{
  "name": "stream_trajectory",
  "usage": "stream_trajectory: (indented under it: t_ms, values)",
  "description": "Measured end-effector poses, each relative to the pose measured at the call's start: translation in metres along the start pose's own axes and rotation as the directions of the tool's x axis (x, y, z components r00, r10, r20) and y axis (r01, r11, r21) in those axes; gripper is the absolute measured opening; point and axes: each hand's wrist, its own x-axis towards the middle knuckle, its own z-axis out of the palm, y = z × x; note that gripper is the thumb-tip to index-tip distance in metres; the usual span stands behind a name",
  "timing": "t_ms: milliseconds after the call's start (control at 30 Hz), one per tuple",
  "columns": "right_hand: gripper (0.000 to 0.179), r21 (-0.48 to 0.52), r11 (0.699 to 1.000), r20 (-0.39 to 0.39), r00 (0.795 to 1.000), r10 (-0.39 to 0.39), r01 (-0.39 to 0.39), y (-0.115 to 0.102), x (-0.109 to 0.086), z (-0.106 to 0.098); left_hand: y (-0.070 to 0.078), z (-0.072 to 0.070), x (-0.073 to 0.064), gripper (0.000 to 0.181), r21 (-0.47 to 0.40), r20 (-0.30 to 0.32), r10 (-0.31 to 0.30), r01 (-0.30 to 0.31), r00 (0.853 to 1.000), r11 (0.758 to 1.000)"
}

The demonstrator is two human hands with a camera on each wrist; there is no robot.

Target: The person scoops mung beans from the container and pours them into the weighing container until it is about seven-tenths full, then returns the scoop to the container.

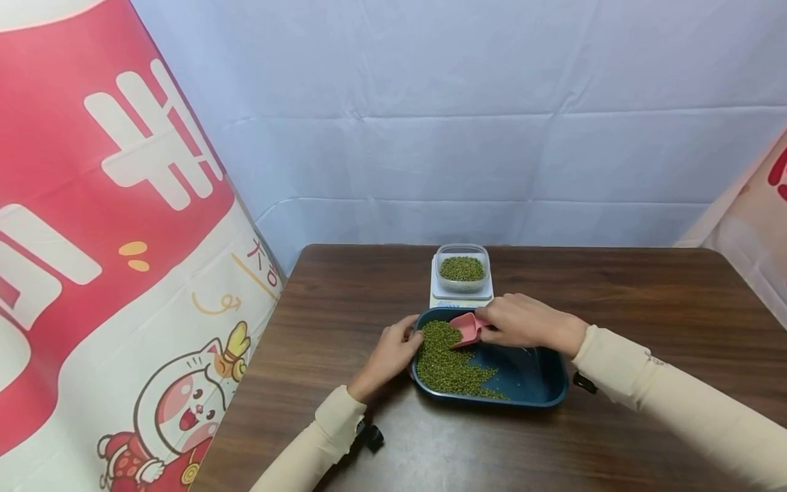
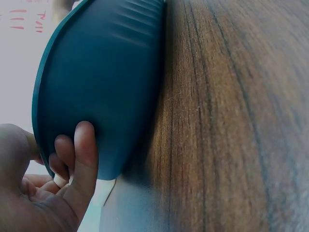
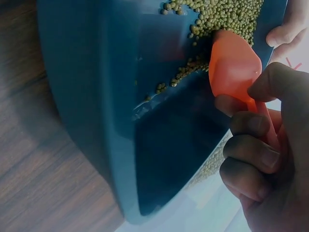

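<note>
A dark blue tray point(image 1: 522, 372) holds green mung beans point(image 1: 445, 362), heaped toward its left side. My left hand point(image 1: 389, 354) grips the tray's left rim, thumb inside and fingers against the outer wall, as the left wrist view shows. In my right hand point(image 1: 522, 321) is the handle of a pink scoop point(image 1: 465, 328); its front edge dips into the beans near the tray's far side. The right wrist view shows my fingers curled round the handle of the scoop point(image 3: 234, 65), whose bowl meets the beans.
Behind the tray, a white kitchen scale point(image 1: 461, 301) carries a clear plastic container point(image 1: 465, 247) with more mung beans in it. All stand on a brown wooden table point(image 1: 356, 287). A pale cloth point(image 1: 430, 157) hangs behind, and a printed red and white sheet point(image 1: 111, 225) hangs at left.
</note>
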Motion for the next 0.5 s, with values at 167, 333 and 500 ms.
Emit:
stream_trajectory:
  t_ms: [167, 333, 500]
  values:
    - [0.024, -0.013, 1.0, -0.001, 1.0, -0.008, 0.008, -0.003, 0.005, 0.0, -0.002, 0.001, 0.001, 0.038, -0.001, 0.0, 0.003, -0.003, 1.0, 1.0]
    - [0.024, -0.006, 1.0, 0.001, 1.0, -0.025, 0.025, -0.007, 0.012, -0.001, -0.003, 0.001, 0.002, 0.039, -0.009, -0.001, 0.007, -0.007, 1.0, 1.0]
    - [0.024, 0.003, 1.0, 0.011, 1.0, -0.028, 0.028, -0.01, 0.018, -0.002, -0.002, 0.001, 0.002, 0.038, -0.022, 0.003, 0.003, -0.003, 1.0, 1.0]
